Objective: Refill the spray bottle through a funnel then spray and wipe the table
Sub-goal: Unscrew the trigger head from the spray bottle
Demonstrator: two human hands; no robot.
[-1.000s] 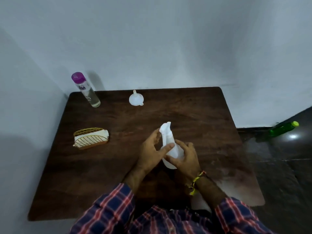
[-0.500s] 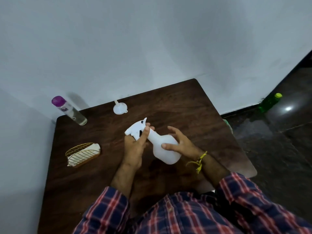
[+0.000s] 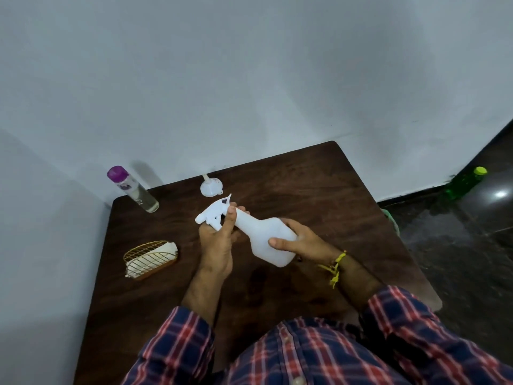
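A white spray bottle (image 3: 266, 237) is tilted over the dark wooden table (image 3: 319, 190), its trigger head pointing up and left. My left hand (image 3: 218, 240) grips the neck just below the trigger head. My right hand (image 3: 301, 240) holds the bottle's wide body, thumb across its front. A small white funnel (image 3: 209, 187) lies on the table beyond the bottle's head. A clear bottle with a purple cap (image 3: 133, 190) stands at the far left corner. A gold wire holder with a folded white cloth (image 3: 151, 258) sits to the left of my left hand.
White walls close the table in on the far and left sides. On the dark floor at the right a green bottle with a yellow-green cap (image 3: 463, 183) stands against the wall. Something pale green (image 3: 391, 220) shows past the table's right edge.
The spray bottle went from upright to tilted, head to the left. My left hand moved up to the neck and my right hand shifted down the body. The camera has swung left and tilted.
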